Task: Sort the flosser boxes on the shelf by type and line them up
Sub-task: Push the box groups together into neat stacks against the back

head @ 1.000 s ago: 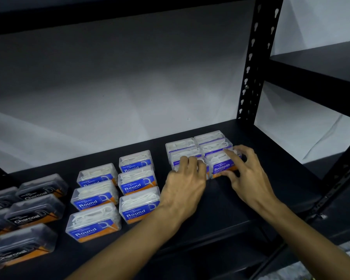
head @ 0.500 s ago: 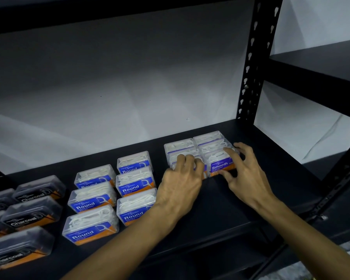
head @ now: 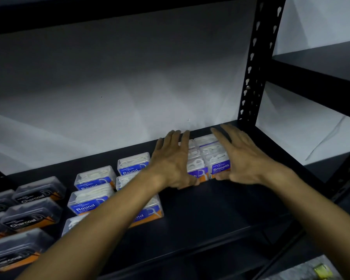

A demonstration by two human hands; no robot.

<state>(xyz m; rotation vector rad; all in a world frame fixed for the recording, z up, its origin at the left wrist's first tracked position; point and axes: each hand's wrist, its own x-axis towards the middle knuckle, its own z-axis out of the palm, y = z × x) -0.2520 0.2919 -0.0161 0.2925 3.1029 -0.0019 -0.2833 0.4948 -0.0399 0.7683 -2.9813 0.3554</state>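
Observation:
Clear flosser boxes with blue "Smooth" labels (head: 220, 167) stand packed in a tight block at the right of the black shelf (head: 220, 207). My left hand (head: 171, 160) lies flat against the block's left side, fingers stretched toward the back. My right hand (head: 243, 156) presses the block's right side, thumb at the front corner. Neither hand grips a box. Blue "Round" boxes (head: 89, 201) form rows to the left, partly hidden by my left forearm. Dark "Charcoal" boxes (head: 31, 216) sit at the far left.
A white wall (head: 119, 87) closes the back of the shelf. A black perforated upright post (head: 253, 63) stands at the back right. Another black shelf (head: 321, 63) lies beyond it to the right. The shelf's front strip is bare.
Both hands opened out and slid from the front of the Smooth boxes to the block's two sides, fingers reaching toward the back. The block sits slightly farther back.

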